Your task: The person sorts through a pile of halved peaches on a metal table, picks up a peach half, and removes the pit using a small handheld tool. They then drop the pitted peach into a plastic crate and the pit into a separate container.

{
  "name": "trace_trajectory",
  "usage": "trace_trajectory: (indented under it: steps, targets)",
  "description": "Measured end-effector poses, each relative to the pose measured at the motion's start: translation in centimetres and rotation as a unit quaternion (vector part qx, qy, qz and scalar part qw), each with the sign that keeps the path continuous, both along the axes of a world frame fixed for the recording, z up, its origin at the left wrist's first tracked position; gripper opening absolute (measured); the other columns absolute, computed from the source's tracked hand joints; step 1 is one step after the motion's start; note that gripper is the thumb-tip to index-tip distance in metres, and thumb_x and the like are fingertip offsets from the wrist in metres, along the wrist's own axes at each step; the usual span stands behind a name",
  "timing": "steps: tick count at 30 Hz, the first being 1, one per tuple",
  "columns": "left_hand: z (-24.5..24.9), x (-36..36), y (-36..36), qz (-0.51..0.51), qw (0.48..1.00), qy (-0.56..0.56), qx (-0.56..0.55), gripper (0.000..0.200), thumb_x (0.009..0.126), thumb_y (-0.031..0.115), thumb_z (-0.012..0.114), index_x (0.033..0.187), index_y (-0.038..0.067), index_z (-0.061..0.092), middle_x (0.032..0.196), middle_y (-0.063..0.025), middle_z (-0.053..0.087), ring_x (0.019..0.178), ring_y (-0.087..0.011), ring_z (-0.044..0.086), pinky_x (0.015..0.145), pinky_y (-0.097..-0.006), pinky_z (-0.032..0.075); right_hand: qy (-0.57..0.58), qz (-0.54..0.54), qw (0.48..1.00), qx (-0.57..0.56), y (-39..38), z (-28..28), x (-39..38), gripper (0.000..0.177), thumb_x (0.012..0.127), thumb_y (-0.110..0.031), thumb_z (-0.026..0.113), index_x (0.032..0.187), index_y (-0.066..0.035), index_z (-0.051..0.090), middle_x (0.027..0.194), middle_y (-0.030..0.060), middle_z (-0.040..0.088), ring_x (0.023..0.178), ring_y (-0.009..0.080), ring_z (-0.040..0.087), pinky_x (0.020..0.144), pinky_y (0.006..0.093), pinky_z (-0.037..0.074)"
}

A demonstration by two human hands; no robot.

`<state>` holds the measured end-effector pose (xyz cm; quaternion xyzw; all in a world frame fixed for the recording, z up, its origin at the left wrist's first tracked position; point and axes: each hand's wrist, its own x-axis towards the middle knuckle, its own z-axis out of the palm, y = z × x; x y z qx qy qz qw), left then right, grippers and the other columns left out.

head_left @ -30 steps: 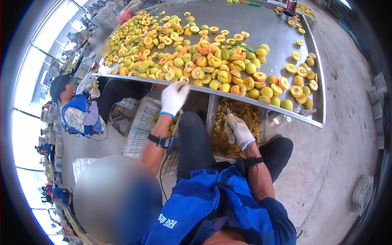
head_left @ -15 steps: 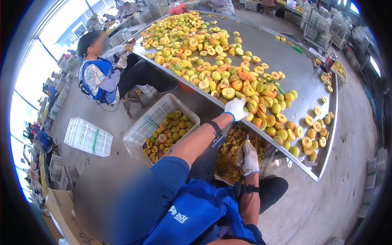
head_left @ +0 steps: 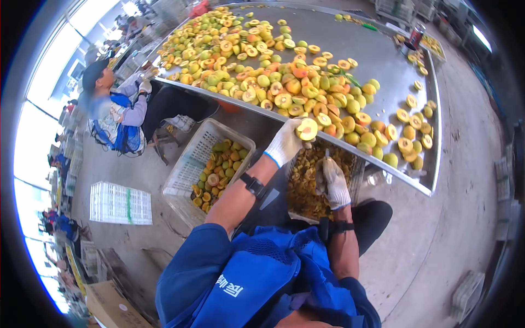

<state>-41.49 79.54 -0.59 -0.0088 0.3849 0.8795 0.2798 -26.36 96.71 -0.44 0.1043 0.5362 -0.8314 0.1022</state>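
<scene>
Your left grip (head_left: 285,143) holds a halved peach (head_left: 307,130), cut face up, at the counter (head_left: 377,52) edge. Just below it, your right grip (head_left: 332,181) is closed on what looks like a small pitting knife (head_left: 327,155). Pitting seems in hand; next, the blade must meet the stone.

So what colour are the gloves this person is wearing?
White with a thin blue cuff edge, on left hand and right hand; head view shows it.

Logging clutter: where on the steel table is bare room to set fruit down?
The steel table is bare between the heap of yellow-green peach halves and the dark can by the far rim. Its near edge, by the white-gloved left hand, is crowded.
</scene>
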Motion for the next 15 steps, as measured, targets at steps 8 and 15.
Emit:
trace_trajectory:
  steps: [8,15]
  targets:
    - [-1.7,4.1,1.8,0.058,0.998,0.016,0.012,0.035,0.112,0.031,0.051,0.128,0.003,0.063,0.123,-0.0103,0.068,0.112,-0.0223,0.066,0.094,-0.0402,0.056,0.0,0.041,0.996,0.073,-0.2,-0.5,0.2,0.033,0.11,-0.042,0.055,0.101,-0.01,0.06,0.068,-0.003,0.05,0.05,0.0086,0.043,0.045,0.0261,0.036]
    - [-2.1,5.2,3.1,0.078,0.997,-0.021,0.001,0.031,0.109,0.029,0.057,0.124,0.003,0.064,0.119,-0.0077,0.068,0.109,-0.0202,0.066,0.099,-0.0377,0.054,-0.007,0.004,0.988,0.155,0.2,-1.1,-0.3,0.034,0.109,-0.037,0.057,0.104,-0.004,0.065,0.073,0.0007,0.056,0.063,0.011,0.048,0.056,0.0319,0.043]
